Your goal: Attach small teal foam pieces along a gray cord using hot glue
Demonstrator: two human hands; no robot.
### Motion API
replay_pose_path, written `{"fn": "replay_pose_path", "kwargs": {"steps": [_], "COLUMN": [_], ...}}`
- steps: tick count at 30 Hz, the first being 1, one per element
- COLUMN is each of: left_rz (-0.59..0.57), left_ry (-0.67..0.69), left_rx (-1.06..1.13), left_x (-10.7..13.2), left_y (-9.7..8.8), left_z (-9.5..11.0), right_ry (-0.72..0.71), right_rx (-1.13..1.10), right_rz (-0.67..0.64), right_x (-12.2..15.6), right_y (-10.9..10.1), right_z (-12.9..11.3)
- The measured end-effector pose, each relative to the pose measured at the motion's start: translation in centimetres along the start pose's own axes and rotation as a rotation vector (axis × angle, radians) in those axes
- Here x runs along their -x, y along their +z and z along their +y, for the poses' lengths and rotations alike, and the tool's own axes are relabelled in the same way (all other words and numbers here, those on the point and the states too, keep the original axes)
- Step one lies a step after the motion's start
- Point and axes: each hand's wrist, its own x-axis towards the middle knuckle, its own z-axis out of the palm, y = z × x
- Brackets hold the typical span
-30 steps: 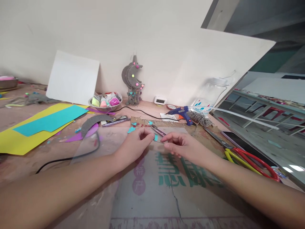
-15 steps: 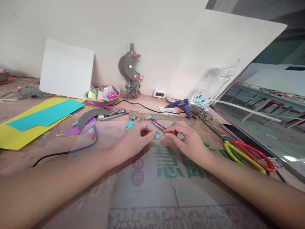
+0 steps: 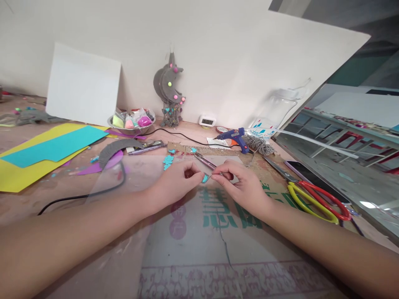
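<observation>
My left hand (image 3: 181, 182) pinches a small turquoise piece (image 3: 205, 178) between thumb and forefinger, its edge showing past the fingertips. Close beside it, my right hand (image 3: 241, 182) has thumb and forefinger pressed together on a thin strand (image 3: 210, 176) that reaches to the turquoise piece. A slim pen-like tool (image 3: 204, 160) with a dark tip points away behind the right fingers; whether the hand touches it cannot be told. Several turquoise cut-outs (image 3: 168, 161) lie just beyond the left hand. Both hands are over a clear sheet (image 3: 187, 253) on printed cardboard.
Scissors (image 3: 311, 199) and a phone (image 3: 314, 178) lie at right. Further back are a blue glue gun (image 3: 233, 137), grey cord (image 3: 259, 144), a clock (image 3: 207, 121) and a bowl (image 3: 132, 131). Yellow (image 3: 18, 180) and turquoise sheets (image 3: 59, 145) lie left. A moon ornament (image 3: 170, 85) hangs behind.
The view has shifted slightly. My right hand's fingertips have come a little closer to the turquoise piece; my left hand keeps its pinch.
</observation>
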Motion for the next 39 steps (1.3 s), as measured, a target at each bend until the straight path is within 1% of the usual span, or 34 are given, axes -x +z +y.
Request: {"fn": "replay_pose_path", "kwargs": {"steps": [5,11,13,17,20,23,25,28,32,39], "left_rz": [0.019,0.016,0.003,0.0,0.011,0.027,0.024,0.01,-0.015,0.001], "left_ry": [0.047,0.128,0.124,0.111,0.157,0.21,0.203,0.191,0.224,0.24], "left_rx": [-0.022,-0.011,-0.009,-0.003,0.02,0.098,0.146,0.122,0.054,-0.034], "left_x": [-0.2,-0.2,-0.2,-0.1,-0.1,-0.3,-0.3,0.0,0.3,0.3], "left_y": [0.0,0.0,0.0,-0.1,-0.1,-0.1,0.0,0.3,0.4,0.3], "left_z": [-0.2,-0.1,0.0,0.0,-0.3,-0.5,-0.5,-0.2,0.2,0.1], "right_ry": [-0.038,0.035,0.09,0.229,0.364,0.479,0.515,0.511,0.509,0.497], "right_rx": [0.006,-0.002,-0.047,-0.232,-0.352,-0.422,-0.44,-0.449,-0.452,-0.465], "right_rz": [-0.004,-0.036,-0.074,-0.166,-0.205,-0.222,-0.207,-0.17,-0.135,-0.116], "right_x": [0.1,-0.1,-0.2,-0.4,-0.6,-0.6,-0.7,-0.7,-0.6,-0.6], "right_y": [0.2,0.3,0.3,0.4,0.4,0.3,0.3,0.3,0.3,0.4], "right_z": [0.2,0.0,0.0,0.2,0.3,0.1,-0.1,-0.4,-0.6,-1.8]}}
